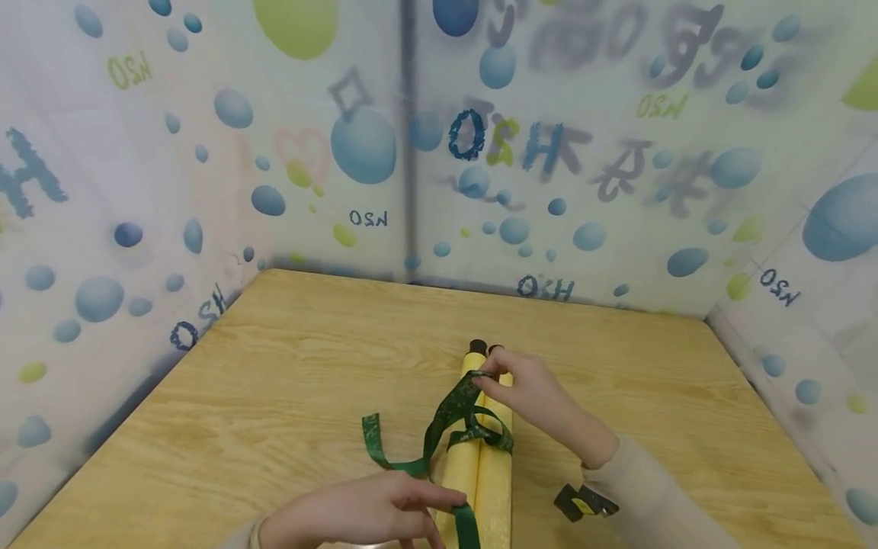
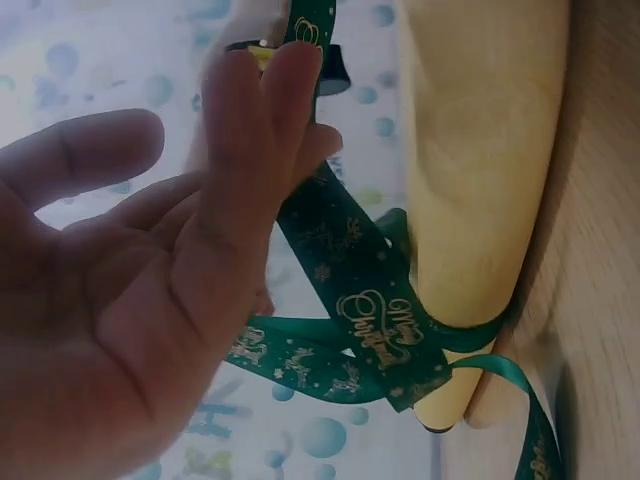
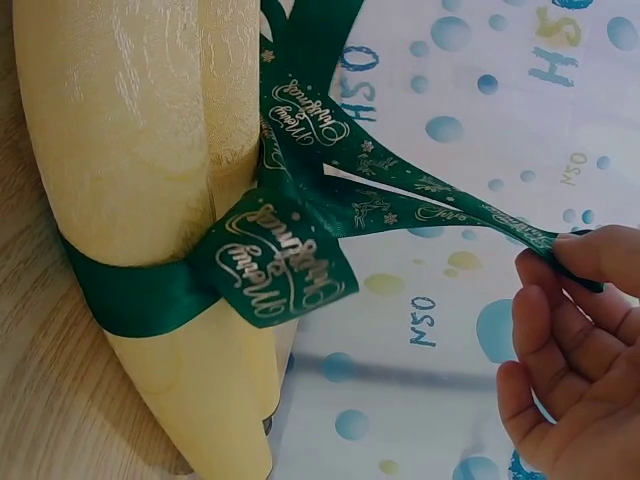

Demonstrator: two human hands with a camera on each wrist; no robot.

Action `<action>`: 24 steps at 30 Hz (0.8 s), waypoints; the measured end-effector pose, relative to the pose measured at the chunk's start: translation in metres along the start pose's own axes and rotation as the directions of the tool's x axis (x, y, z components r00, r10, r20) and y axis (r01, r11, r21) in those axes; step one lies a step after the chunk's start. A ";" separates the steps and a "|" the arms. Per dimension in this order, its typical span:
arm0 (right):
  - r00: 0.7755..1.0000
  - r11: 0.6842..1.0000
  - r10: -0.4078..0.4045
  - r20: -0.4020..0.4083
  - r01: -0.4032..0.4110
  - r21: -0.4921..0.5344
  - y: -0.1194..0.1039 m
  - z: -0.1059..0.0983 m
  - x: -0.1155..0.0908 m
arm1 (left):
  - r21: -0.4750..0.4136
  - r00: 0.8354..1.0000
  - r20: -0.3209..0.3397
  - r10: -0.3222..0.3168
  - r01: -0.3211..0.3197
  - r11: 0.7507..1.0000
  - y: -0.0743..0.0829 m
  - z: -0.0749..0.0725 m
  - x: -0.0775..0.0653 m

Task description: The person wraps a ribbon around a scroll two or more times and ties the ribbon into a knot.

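Note:
Two long yellow rolls [image 1: 461, 469] with black ends lie side by side on the table. A green ribbon [image 3: 140, 298] printed with gold "Merry Christmas" lettering passes around them, with loops and loose lengths on top. My right hand [image 1: 531, 393] pinches a ribbon loop between thumb and index finger, pulling it away from the rolls. Beside the near part of the rolls is my left hand [image 1: 363, 507]. Its fingers are fairly straight against another length of ribbon [image 2: 345, 265], and its thumb stands apart. One ribbon tail [image 1: 372, 436] extends to the left.
The wood-grain table [image 1: 288, 366] extends around the rolls. White sheets [image 1: 329, 252] printed with blue and green bubbles stand along its back and sides. A small black and yellow device [image 1: 584, 503] shows by the right sleeve.

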State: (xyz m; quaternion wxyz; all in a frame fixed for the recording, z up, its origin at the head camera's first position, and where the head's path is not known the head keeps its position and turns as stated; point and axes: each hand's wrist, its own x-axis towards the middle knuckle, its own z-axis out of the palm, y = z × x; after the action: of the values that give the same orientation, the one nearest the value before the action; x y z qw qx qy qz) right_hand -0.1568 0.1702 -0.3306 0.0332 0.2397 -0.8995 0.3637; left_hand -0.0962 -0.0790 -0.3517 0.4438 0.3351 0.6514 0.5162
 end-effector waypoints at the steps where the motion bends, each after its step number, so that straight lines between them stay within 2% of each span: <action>1: 1.000 1.000 0.000 0.003 0.000 -0.001 0.000 0.000 0.000 | 0.014 1.000 0.008 -0.004 0.004 1.000 -0.001 -0.001 0.002; 5: 1.000 1.000 -0.003 0.009 0.003 0.000 0.000 0.000 0.000 | 0.091 0.999 0.034 -0.017 0.014 0.996 -0.001 -0.003 0.011; 7: 1.000 1.000 -0.008 0.010 0.008 0.001 0.000 0.000 0.000 | 0.096 0.997 0.072 -0.032 0.025 0.995 -0.001 -0.003 0.016; 12: 1.000 1.000 -0.024 0.012 0.024 -0.001 -0.001 0.000 0.000 | 0.039 0.982 0.180 -0.053 0.046 0.998 -0.002 0.000 0.026; 17: 1.000 1.000 -0.030 0.008 0.030 0.001 -0.002 0.001 0.000 | 0.011 0.970 0.239 -0.032 0.030 0.999 -0.005 -0.001 0.033; 20: 0.999 0.999 -0.037 0.006 0.037 0.006 -0.002 0.001 0.000 | 0.009 0.967 0.255 -0.001 -0.002 1.000 -0.003 -0.002 0.035; 23: 0.999 0.999 -0.040 0.005 0.040 0.008 -0.001 0.001 -0.001 | 0.093 0.971 0.238 0.023 -0.046 0.995 0.003 -0.005 0.033; 24: 0.999 0.999 -0.040 0.006 0.040 0.008 -0.001 0.001 -0.001 | 0.130 0.978 0.204 0.041 -0.068 0.989 0.006 -0.006 0.032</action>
State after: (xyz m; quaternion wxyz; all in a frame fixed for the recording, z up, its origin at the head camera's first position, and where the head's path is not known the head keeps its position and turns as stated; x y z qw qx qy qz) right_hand -0.1555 0.1691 -0.3307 0.0369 0.2588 -0.8933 0.3657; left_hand -0.1142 -0.0507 -0.3529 0.4688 0.4329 0.6277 0.4459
